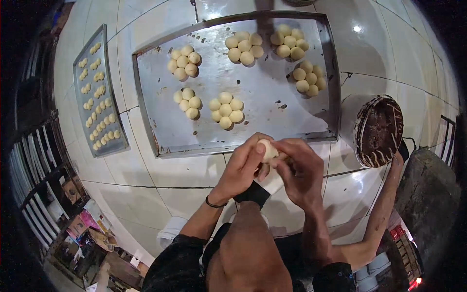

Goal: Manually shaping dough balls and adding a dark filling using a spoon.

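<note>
My left hand point(243, 168) and my right hand point(299, 175) meet just below the big tray, closed around a pale dough ball point(267, 150), fingers and thumbs on it. The large metal tray point(148, 131) holds several flower-shaped clusters of round dough balls point(225, 109), some toward the back and right, others nearer my hands. Beneath my hands a bare leg point(248, 233) with something black at its end is partly hidden.
A narrow tray point(104, 148) with several rows of small dough pieces lies left on white tiles point(180, 194). A bucket point(377, 129) with brown-smeared inside stands right, a bare limb point(382, 219) beside it. Metal bars point(36, 180) and clutter point(92, 224) line the left edge.
</note>
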Demonstrator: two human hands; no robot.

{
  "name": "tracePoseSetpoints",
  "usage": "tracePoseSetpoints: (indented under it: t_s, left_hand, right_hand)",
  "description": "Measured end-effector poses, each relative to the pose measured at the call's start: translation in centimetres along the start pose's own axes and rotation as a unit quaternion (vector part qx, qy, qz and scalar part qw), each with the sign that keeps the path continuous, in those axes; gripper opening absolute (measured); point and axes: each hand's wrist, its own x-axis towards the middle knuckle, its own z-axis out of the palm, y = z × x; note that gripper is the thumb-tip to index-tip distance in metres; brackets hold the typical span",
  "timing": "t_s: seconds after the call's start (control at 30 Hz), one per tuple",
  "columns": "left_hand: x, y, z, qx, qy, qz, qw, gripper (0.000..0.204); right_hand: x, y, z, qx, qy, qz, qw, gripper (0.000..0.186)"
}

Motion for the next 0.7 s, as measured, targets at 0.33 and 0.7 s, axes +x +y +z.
tracePoseSetpoints:
  t_s: [0.33, 0.7]
  left_hand:
    - [0.2, -0.9, 1.1, 0.016, 0.038, 0.143, 0.989, 0.036]
    - [-3.2, -0.6, -9.8, 0.061, 0.251, 0.106, 0.960, 0.044]
  right_hand:
    - [0.6, 1.7, 0.7, 0.001, 0.085, 0.013, 0.996, 0.015]
    - [-0.4, 0.1, 2.9, 0.189, -0.050, 0.210, 0.958, 0.047]
